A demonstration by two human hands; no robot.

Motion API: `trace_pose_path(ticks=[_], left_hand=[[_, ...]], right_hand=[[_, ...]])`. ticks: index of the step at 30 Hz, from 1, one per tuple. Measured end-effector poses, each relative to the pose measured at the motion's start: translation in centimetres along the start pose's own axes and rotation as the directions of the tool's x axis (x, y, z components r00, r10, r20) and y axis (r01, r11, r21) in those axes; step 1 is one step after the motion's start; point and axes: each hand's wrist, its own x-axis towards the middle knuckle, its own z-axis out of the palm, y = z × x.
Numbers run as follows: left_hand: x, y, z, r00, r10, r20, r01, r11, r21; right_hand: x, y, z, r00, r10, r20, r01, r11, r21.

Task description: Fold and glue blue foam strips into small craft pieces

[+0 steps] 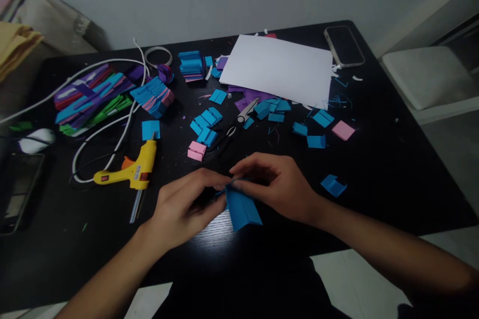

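Note:
A creased piece of blue paper [243, 209] is held above the near part of the black table, its lower end hanging toward me. My left hand [187, 199] pinches its left side with thumb and fingers. From the right, my right hand [279, 184] grips its top edge, fingertips meeting those of the left. Just beyond the hands lie scissors [241, 119] with black handles, a folded pink paper piece [196, 151] and folded blue paper pieces [207, 137]. One more blue piece [334, 185] rests to the right of my right hand.
On the left are a yellow glue gun [144, 164], a looped white cable [129, 114], bundles of coloured paper strips [93, 92] and a phone [20, 189]. White sheets [279, 67] lie over purple paper at the back, with another phone [344, 46] at the far right corner.

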Motion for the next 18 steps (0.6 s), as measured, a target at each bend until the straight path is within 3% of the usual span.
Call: trace_pose_path(ticks=[7, 18], left_hand=[[0.0, 0.2, 0.0, 0.997, -0.037, 0.065, 0.042, 0.996, -0.077], [0.3, 0.1, -0.6, 0.995, -0.081, 0.062, 0.089, 0.986, -0.139]], right_hand=[[0.2, -0.8, -0.7, 0.989, -0.008, 0.147, 0.029, 0.989, -0.144], [0.2, -1.2, -0.8, 0.985, 0.051, 0.163, -0.044, 0.998, -0.045]])
